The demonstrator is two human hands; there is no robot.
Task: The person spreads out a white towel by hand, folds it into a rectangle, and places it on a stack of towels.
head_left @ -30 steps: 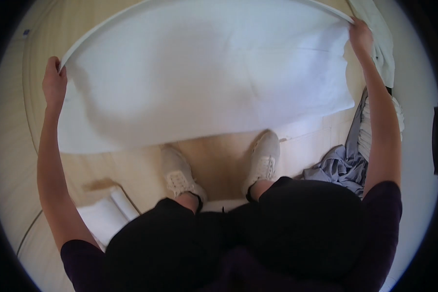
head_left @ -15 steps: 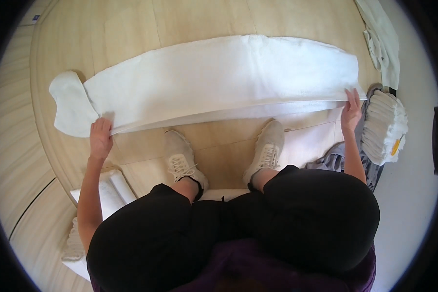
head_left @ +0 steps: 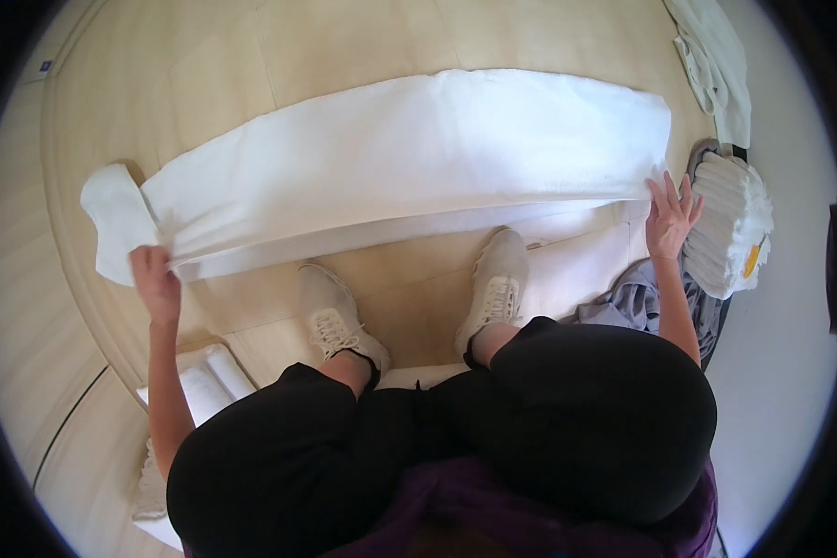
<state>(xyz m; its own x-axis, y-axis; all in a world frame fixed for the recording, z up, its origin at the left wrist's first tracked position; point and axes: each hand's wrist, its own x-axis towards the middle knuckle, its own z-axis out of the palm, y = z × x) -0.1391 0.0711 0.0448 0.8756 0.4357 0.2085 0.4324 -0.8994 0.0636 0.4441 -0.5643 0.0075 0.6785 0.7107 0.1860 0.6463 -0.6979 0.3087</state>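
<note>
A long white towel-like cloth (head_left: 409,149) lies across the floor in front of my feet, doubled along its length. Its near edge is lifted a little off the layer beneath. At the left end my left hand (head_left: 156,284) is closed on that edge, pulling creases into the fabric. Beyond this hand a loose flap (head_left: 119,209) of the same cloth sticks out to the left. My right hand (head_left: 671,223) is at the cloth's near right corner, fingers spread, with the fingertips against its edge.
My two beige shoes (head_left: 499,288) stand just below the cloth. On the right lie a stack of folded white cloths (head_left: 730,228), a grey cloth (head_left: 632,298) and a pale garment (head_left: 716,74) by the wall. Folded white cloths (head_left: 200,386) lie beside my left forearm.
My left hand has moved left and slightly nearer to me, drawing the cloth's edge with it. The fingers of my right hand have spread apart at the corner.
</note>
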